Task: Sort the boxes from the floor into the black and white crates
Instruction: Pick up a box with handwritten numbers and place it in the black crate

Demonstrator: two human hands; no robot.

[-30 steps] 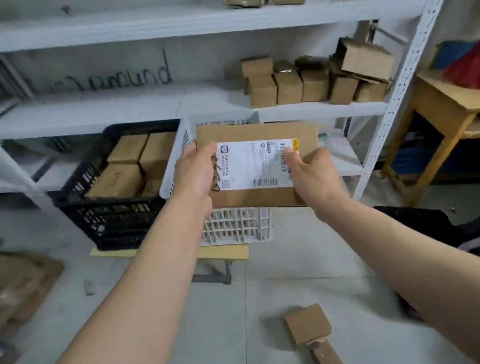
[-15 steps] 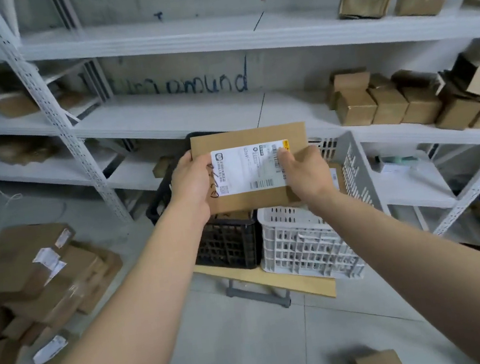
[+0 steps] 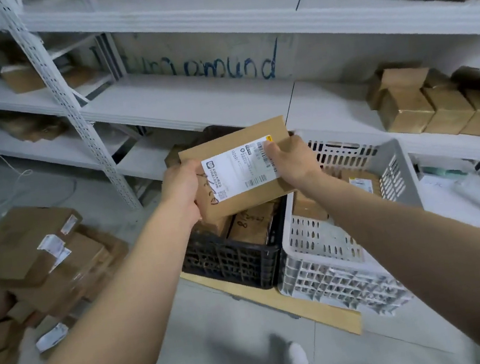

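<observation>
Box (image 3: pixel 240 172) — black crate (image 3: pixel 228 261) half hidden behind

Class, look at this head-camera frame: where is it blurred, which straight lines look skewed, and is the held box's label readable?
Head view: the foot and the lower corner of the white crate smear with motion blur; the shelf upright slants, likely a wide-angle effect; the label on the box shows barcodes, but its small print is illegible; light is soft, without harsh glare.
</observation>
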